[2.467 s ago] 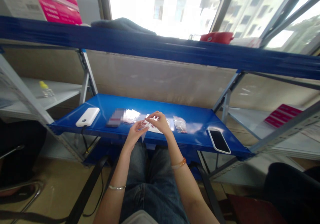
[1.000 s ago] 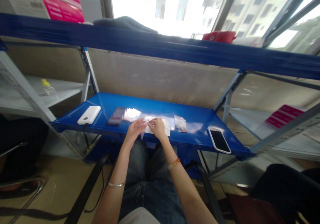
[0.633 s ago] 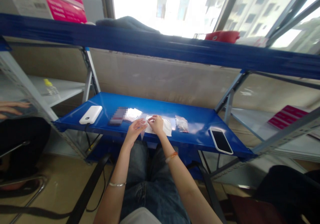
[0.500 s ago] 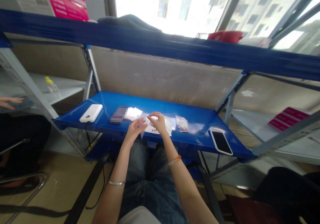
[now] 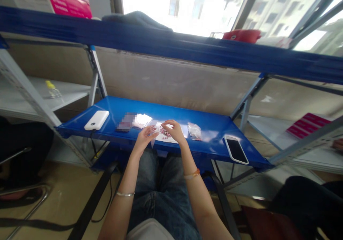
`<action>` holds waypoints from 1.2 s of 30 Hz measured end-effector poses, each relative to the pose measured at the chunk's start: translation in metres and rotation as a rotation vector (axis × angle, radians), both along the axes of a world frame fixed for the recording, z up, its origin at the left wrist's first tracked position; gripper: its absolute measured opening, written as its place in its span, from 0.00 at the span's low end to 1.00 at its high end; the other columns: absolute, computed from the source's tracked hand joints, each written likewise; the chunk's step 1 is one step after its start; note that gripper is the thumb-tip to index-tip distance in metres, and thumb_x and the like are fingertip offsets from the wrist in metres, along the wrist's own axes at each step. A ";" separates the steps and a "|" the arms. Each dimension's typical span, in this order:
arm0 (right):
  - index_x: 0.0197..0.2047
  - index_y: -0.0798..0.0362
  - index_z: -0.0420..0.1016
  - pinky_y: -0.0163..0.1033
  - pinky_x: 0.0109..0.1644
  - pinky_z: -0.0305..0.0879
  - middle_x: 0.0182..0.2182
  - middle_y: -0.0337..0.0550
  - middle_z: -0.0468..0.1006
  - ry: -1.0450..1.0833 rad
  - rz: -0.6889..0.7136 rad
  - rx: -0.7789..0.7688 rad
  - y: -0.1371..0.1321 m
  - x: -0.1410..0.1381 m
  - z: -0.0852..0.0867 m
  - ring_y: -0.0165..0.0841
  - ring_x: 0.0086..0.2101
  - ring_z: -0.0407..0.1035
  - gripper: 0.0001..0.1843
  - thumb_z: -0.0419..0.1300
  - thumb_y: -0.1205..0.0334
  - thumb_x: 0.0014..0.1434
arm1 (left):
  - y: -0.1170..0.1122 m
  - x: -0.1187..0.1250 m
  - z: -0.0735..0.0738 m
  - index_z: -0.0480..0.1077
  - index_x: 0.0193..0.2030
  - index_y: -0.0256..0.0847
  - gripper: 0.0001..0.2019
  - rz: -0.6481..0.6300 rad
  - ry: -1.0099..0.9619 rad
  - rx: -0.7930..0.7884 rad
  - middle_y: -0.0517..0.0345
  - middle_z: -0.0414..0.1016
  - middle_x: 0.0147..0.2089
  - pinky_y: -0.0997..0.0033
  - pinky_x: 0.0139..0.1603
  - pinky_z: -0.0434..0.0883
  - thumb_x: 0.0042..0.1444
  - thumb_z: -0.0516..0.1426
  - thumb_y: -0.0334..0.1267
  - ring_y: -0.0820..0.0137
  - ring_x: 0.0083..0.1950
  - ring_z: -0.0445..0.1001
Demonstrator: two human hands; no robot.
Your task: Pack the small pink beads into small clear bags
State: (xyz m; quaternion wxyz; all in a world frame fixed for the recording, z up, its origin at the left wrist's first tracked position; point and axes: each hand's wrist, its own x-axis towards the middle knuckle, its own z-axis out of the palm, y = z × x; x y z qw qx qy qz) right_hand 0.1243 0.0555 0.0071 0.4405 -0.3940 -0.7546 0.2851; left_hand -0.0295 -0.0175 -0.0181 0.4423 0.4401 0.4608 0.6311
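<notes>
What matters to me here is the line from the right hand (image 5: 174, 129) to the beads (image 5: 165, 133). They are a loose reddish scatter on the white sheet (image 5: 173, 141), and from that hand they lie to its left, partly under the fingers and a little closer to the body. Being a scatter, they give me no single long axis to line up with. I judge the right hand the nearer of the two, since it reaches in over the sheet from its right side and its fingers arch above the beads.

Its thumb and forefinger are brought close together, the other fingers loosely curled. Whether a bead sits between those tips I cannot tell; they are too small in my view.

The left hand (image 5: 146, 136) is half curled just beside the sheet's left edge, thumb and fingers seemingly closed on a thin clear bag (image 5: 153, 142). The bag hangs between that hand and the beads, with a corner pointing down toward the desk's near edge. I cannot make out its mouth.

So I read the gap as a short sideways one: beads in the middle, bag to their left, right hand over their right side
</notes>
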 end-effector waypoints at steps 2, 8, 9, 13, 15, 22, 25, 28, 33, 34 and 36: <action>0.30 0.51 0.80 0.37 0.41 0.63 0.33 0.43 0.78 -0.132 -0.011 0.046 0.003 0.003 -0.010 0.34 0.36 0.70 0.05 0.64 0.60 0.50 | 0.001 0.000 -0.001 0.71 0.47 0.38 0.26 0.000 0.001 -0.004 0.48 0.75 0.47 0.60 0.53 0.67 0.39 0.66 0.42 0.60 0.52 0.71; 0.27 0.48 0.80 0.38 0.39 0.60 0.26 0.40 0.78 -0.418 -0.072 0.058 0.001 0.004 -0.034 0.34 0.31 0.68 0.05 0.68 0.59 0.43 | 0.003 0.001 -0.003 0.69 0.48 0.37 0.27 -0.004 0.013 -0.010 0.47 0.74 0.48 0.60 0.54 0.67 0.40 0.66 0.42 0.59 0.52 0.71; 0.26 0.48 0.80 0.38 0.40 0.59 0.26 0.40 0.78 -0.435 -0.073 0.058 0.000 0.004 -0.036 0.34 0.31 0.68 0.05 0.68 0.58 0.43 | 0.003 0.001 -0.004 0.69 0.48 0.37 0.27 -0.005 0.012 -0.010 0.46 0.74 0.48 0.60 0.54 0.67 0.40 0.66 0.42 0.59 0.52 0.71; 0.26 0.48 0.80 0.39 0.42 0.58 0.26 0.40 0.78 -0.467 -0.069 0.055 0.001 0.004 -0.039 0.35 0.33 0.68 0.03 0.67 0.58 0.45 | 0.003 0.001 -0.003 0.69 0.48 0.37 0.27 0.000 0.010 -0.007 0.46 0.75 0.48 0.59 0.54 0.67 0.40 0.66 0.42 0.59 0.52 0.71; 0.27 0.48 0.81 0.39 0.43 0.58 0.27 0.40 0.78 -0.472 -0.069 0.054 0.002 0.005 -0.039 0.35 0.34 0.67 0.03 0.67 0.59 0.46 | 0.003 0.001 -0.003 0.69 0.48 0.37 0.27 -0.001 0.008 -0.012 0.46 0.75 0.48 0.58 0.54 0.67 0.39 0.66 0.42 0.59 0.52 0.71; 0.28 0.48 0.81 0.38 0.40 0.58 0.29 0.42 0.78 -0.461 -0.090 0.038 0.004 0.012 -0.041 0.35 0.34 0.67 0.05 0.68 0.58 0.45 | 0.001 0.003 0.000 0.70 0.48 0.37 0.27 -0.017 -0.011 -0.023 0.47 0.75 0.48 0.59 0.55 0.66 0.39 0.66 0.42 0.59 0.53 0.71; 0.27 0.48 0.81 0.39 0.40 0.58 0.29 0.42 0.78 -0.443 -0.087 0.046 0.005 0.012 -0.042 0.36 0.35 0.67 0.04 0.68 0.58 0.46 | 0.000 0.003 0.000 0.70 0.48 0.38 0.27 -0.018 -0.018 -0.026 0.47 0.75 0.48 0.59 0.55 0.66 0.39 0.66 0.42 0.59 0.53 0.71; 0.27 0.48 0.81 0.39 0.41 0.58 0.30 0.43 0.77 -0.404 -0.118 0.065 0.005 0.011 -0.042 0.36 0.36 0.67 0.05 0.68 0.58 0.46 | 0.000 0.002 0.000 0.70 0.48 0.38 0.27 -0.031 -0.017 -0.021 0.47 0.75 0.48 0.58 0.56 0.65 0.39 0.66 0.42 0.58 0.54 0.71; 0.29 0.51 0.81 0.38 0.40 0.60 0.30 0.45 0.76 -0.240 -0.153 0.083 0.004 0.009 -0.033 0.35 0.34 0.68 0.07 0.67 0.57 0.48 | 0.000 0.002 -0.001 0.70 0.49 0.38 0.27 -0.035 -0.003 -0.012 0.47 0.75 0.48 0.58 0.56 0.65 0.39 0.66 0.42 0.58 0.53 0.71; 0.30 0.51 0.81 0.38 0.40 0.60 0.30 0.45 0.75 -0.202 -0.146 0.082 0.004 0.009 -0.030 0.35 0.34 0.68 0.07 0.67 0.57 0.48 | 0.001 0.002 -0.001 0.70 0.49 0.38 0.27 -0.037 0.001 -0.011 0.47 0.75 0.48 0.58 0.56 0.65 0.40 0.66 0.42 0.58 0.53 0.71; 0.29 0.51 0.80 0.38 0.40 0.61 0.29 0.44 0.75 -0.135 -0.142 0.085 0.002 0.009 -0.023 0.35 0.34 0.68 0.07 0.66 0.57 0.49 | 0.001 0.002 -0.002 0.69 0.49 0.38 0.27 -0.045 0.006 -0.010 0.46 0.74 0.49 0.58 0.56 0.65 0.40 0.66 0.42 0.58 0.54 0.70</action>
